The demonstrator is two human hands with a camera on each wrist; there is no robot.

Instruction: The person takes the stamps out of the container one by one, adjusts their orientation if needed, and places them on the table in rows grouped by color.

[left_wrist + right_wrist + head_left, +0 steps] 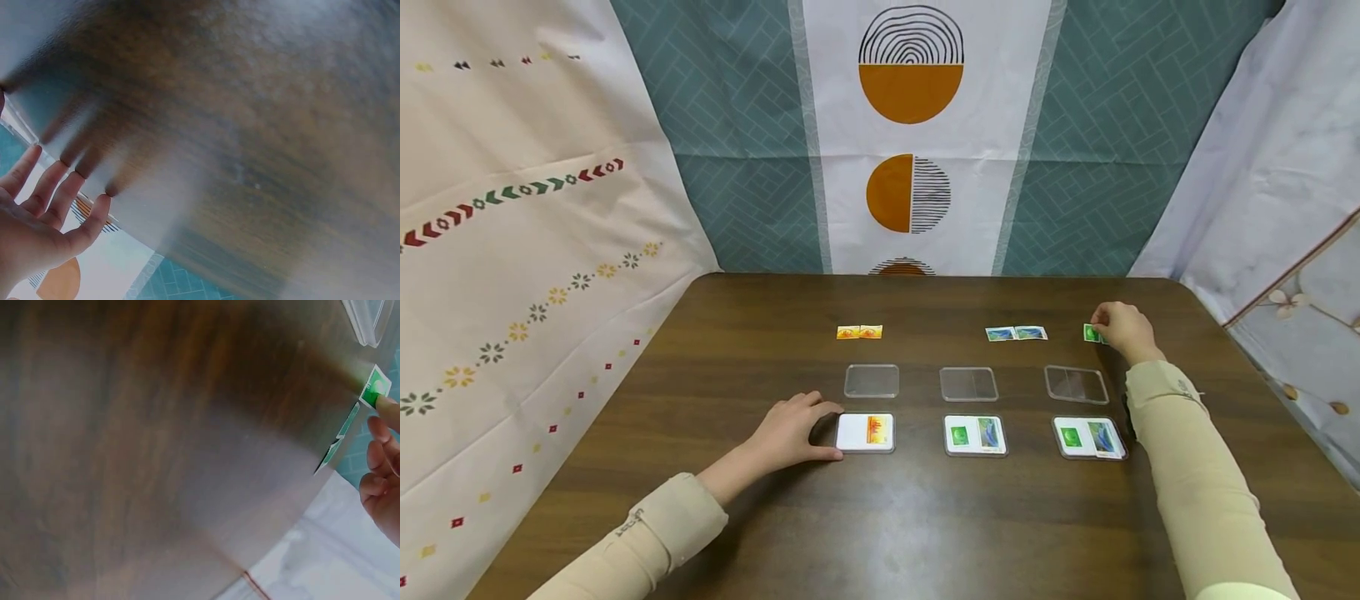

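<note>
Across the dark-brown wooden worktop [910, 533], the left hand [793, 429], fingers spread wide, touches the near-left clear plastic case [893, 433]. The right hand [1126, 332] pinches a green-and-white paper stamp [375, 384], far right; grip edges lightly, avoiding creases.

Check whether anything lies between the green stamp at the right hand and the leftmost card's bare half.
The middle clear cover lies flat beneath the straight line from the green stamp to the leftmost card; the left hand is beyond, at that card's left edge.
</note>
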